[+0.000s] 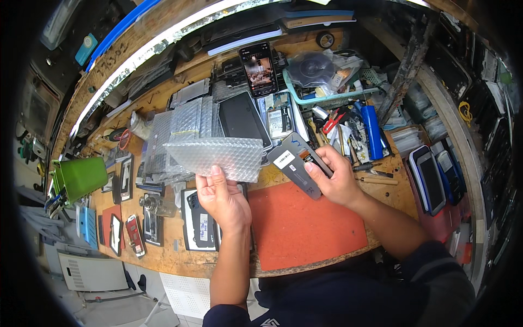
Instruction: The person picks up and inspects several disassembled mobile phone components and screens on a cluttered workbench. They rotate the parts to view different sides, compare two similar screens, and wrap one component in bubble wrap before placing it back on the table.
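Note:
My left hand (223, 199) pinches the lower edge of a clear bubble-wrap pouch (220, 155) between thumb and fingers. Closed round a flat grey phone-sized panel (294, 171) is my right hand (338, 180). The panel bears a white label, a dark patch and blue pen marks, and is tilted above the far edge of an orange mat (305, 229). A gap separates pouch and panel. Beyond the pouch lie more bubble-wrap pouches (190, 120) in a pile, and a large dark-screened device (242, 120).
A lit phone (259, 71) stands upright at the back. A teal basket (332, 98) and scattered hand tools (348, 133) are at the back right. To the left are a glass jar (158, 206), a green bin (81, 177) and several phone parts. A slanted post (406, 71) rises at right.

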The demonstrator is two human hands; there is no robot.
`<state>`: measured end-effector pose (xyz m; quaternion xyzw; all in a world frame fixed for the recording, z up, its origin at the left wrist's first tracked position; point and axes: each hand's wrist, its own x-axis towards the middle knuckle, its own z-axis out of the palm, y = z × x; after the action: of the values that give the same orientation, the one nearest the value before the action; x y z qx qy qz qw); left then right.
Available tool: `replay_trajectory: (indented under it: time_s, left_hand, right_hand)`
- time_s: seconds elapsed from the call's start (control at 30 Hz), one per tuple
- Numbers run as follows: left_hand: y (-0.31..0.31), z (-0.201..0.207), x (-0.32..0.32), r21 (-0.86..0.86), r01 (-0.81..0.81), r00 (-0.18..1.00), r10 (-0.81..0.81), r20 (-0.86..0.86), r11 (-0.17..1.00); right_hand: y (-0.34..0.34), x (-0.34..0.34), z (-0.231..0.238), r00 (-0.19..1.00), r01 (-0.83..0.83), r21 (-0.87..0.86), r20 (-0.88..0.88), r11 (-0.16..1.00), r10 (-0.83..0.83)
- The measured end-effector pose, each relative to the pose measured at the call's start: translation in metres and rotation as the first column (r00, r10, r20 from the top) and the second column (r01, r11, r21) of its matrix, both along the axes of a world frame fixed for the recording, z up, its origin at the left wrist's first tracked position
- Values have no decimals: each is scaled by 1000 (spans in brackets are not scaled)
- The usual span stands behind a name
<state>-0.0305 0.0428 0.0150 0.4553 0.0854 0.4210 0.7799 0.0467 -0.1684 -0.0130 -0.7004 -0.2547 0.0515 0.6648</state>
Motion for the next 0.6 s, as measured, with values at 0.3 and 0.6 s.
replay_trajectory:
  time_s: [0.3, 0.6]
  left_hand:
    - [-24, -1, -1, 51, 75, 997, -74, -20, 996]
    - [-33, -13, -3, 79, 286, 935, -260, -242, 955]
  right_hand:
    - [3, -2, -6, 983, -182, -37, -32, 983, 180]
    - [-2, 8, -11, 989, -146, -51, -7, 988, 146]
